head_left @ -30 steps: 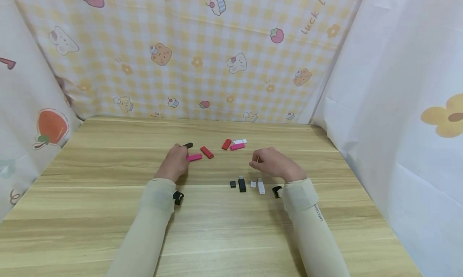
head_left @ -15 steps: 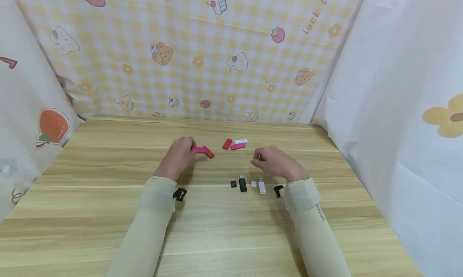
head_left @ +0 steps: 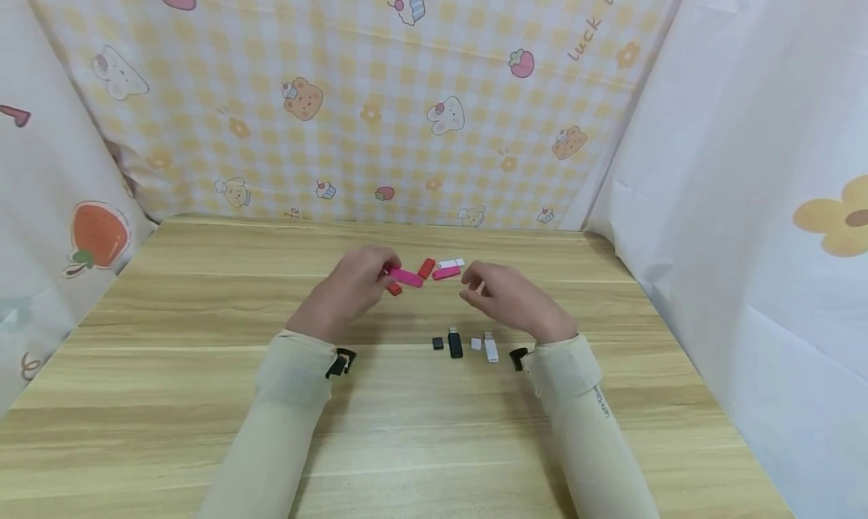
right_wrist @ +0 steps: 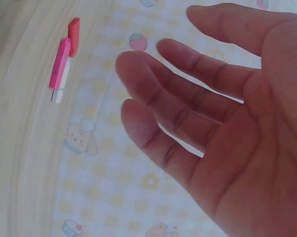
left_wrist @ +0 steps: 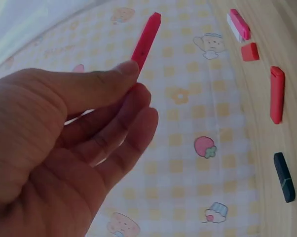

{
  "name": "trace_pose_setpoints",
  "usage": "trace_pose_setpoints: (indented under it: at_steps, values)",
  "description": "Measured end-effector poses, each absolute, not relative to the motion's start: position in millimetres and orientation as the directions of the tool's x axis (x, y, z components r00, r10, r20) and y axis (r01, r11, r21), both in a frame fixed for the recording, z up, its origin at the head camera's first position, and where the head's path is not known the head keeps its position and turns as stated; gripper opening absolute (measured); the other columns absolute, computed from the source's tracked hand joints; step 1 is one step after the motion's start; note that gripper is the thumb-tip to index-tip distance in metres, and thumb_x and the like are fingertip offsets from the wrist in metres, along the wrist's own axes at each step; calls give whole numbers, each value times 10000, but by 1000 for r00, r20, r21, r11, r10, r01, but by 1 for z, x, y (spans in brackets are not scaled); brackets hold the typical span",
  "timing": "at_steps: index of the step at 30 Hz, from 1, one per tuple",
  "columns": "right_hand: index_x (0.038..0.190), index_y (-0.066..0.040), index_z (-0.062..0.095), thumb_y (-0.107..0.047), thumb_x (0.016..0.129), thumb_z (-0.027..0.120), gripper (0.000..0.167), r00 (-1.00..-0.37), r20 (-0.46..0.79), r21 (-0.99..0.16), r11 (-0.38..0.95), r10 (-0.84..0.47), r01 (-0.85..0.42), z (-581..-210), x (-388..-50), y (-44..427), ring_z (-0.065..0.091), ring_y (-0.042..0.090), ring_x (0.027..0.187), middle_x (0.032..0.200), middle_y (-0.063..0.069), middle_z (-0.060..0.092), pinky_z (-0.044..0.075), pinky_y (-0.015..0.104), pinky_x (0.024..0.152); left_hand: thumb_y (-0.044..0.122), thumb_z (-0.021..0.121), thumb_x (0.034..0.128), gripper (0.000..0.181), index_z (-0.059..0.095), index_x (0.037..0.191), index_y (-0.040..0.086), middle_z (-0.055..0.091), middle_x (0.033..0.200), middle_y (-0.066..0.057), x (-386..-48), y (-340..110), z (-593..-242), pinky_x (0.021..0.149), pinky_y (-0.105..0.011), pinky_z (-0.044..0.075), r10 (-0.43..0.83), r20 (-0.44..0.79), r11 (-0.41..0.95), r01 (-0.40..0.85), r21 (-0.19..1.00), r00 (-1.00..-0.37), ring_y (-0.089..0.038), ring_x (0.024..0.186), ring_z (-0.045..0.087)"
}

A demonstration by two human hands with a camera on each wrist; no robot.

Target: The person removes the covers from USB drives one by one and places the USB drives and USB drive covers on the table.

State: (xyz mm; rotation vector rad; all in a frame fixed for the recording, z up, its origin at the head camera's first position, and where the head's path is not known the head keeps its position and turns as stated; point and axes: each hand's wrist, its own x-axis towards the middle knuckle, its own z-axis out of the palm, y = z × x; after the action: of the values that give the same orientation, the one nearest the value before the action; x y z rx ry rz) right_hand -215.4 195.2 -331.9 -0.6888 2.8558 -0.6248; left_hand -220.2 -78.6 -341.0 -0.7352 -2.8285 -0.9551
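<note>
My left hand pinches one end of a pink USB stick between thumb and fingers, raised above the table; the left wrist view shows the stick pointing away from the fingertips. My right hand hovers to the right with loosely bent fingers, holding nothing; in the right wrist view this hand has its palm showing. Between the hands lie a red stick, a second pink stick and a white stick. Another red stick is partly hidden below the held one.
Nearer the front of the wooden table are a black USB stick with its cap beside it, and a white one with its cap. Another black stick lies on the table. Patterned cloth hangs behind.
My left hand has lifted the pink stick off the table and carried it rightward, past the red stick. The fingers of my right hand have spread a little.
</note>
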Motion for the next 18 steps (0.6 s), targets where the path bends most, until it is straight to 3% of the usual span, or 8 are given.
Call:
trace_pose_setpoints:
  at_steps: [8,18]
  values:
    - [1383,-90,682,-235,1071,706,345,-853,63,-460,744,-517,-485,-329,-209,180,699,216,984,1296,96,734,620,386,872,-13,778,969,145,779,1113,3,766,1069,-113,-209,-64,-332,854,-359,630,537,294,579,599,553,-791,-244,943,681]
    - [1229,-105,776,-160,1037,748,202,-789,164,-456,664,-592,-592,-327,-207,172,651,109,838,1014,-16,777,565,283,751,-56,789,941,219,771,1151,0,777,1089,-97,-203,-52,-329,856,-311,635,594,406,460,708,536,-694,-207,943,713]
